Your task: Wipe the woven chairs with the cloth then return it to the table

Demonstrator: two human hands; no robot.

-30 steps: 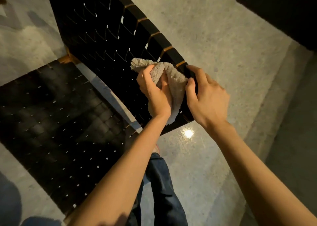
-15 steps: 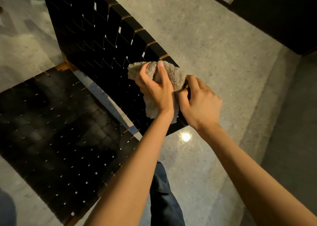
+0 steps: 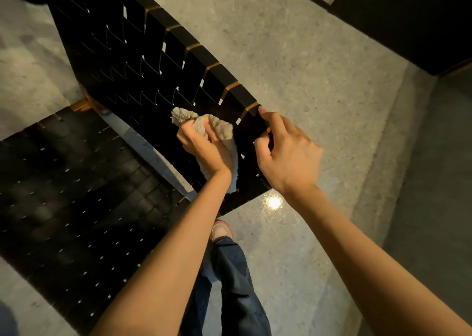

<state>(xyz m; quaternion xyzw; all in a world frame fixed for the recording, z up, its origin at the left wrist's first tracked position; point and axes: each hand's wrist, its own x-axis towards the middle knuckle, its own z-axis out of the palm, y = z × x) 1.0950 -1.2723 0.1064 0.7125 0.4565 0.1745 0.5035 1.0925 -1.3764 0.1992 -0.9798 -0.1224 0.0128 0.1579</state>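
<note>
A black woven chair fills the left half, its backrest [image 3: 143, 62] slanting from top left to centre and its seat [image 3: 76, 195] below left. A fluffy beige cloth [image 3: 224, 136] lies bunched against the inner face of the backrest near its right end. My left hand [image 3: 201, 149] grips the cloth and presses it on the weave. My right hand [image 3: 286, 154] holds the backrest's right end, fingers curled round its edge, index finger on the top rail.
Speckled grey stone floor [image 3: 293, 67] surrounds the chair, with a bright light reflection [image 3: 274, 202] under the backrest end. My jeans leg [image 3: 229, 284] and shoe [image 3: 220, 229] stand below. A dark cabinet or wall [image 3: 408, 16] rises at top right.
My left hand has slid the cloth down and left, off the backrest's top edge onto its inner face. My right hand stays clasped on the backrest's end.
</note>
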